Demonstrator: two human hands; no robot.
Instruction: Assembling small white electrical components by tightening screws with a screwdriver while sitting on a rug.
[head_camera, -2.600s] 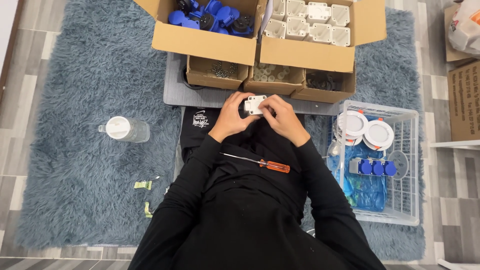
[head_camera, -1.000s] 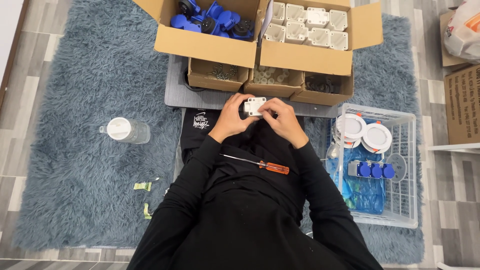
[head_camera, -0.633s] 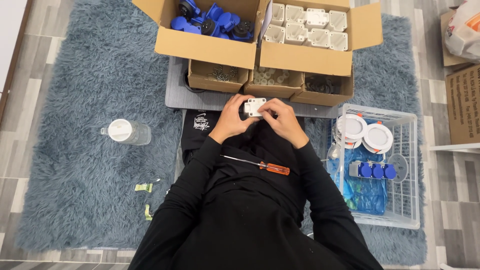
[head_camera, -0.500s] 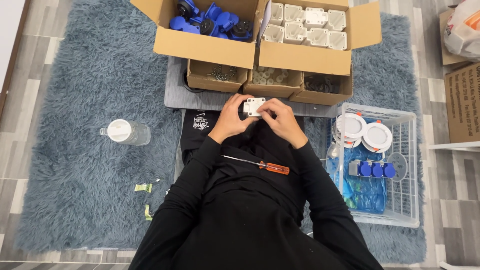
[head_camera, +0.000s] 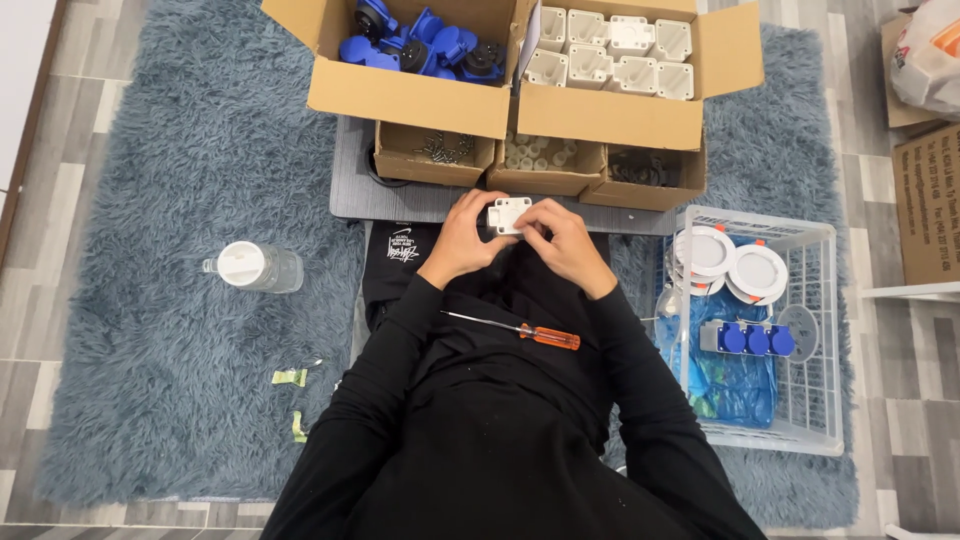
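White housing (head_camera: 508, 214) unmoved between hands

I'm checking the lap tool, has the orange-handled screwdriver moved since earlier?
No. The screwdriver lies on the lap as before, below both hands and left of the white basket.

Shaggy grey-blue rug (head_camera: 150, 300) covers most of the floor, with a clear jar with a white lid (head_camera: 252, 268) lying on it off to the left and 2 little green scraps (head_camera: 292, 400) nearby. An orange-handled screwdriver (head_camera: 530, 333) sits across the lap. Up top, 1 cardboard box of blue parts (head_camera: 420, 50) sits beside 1 of white housings (head_camera: 620, 50), with 3 small boxes (head_camera: 540, 160) in front. White wire basket (head_camera: 800, 400) on the right holds round white fittings (head_camera: 735, 265) and blue caps (head_camera: 750, 340).
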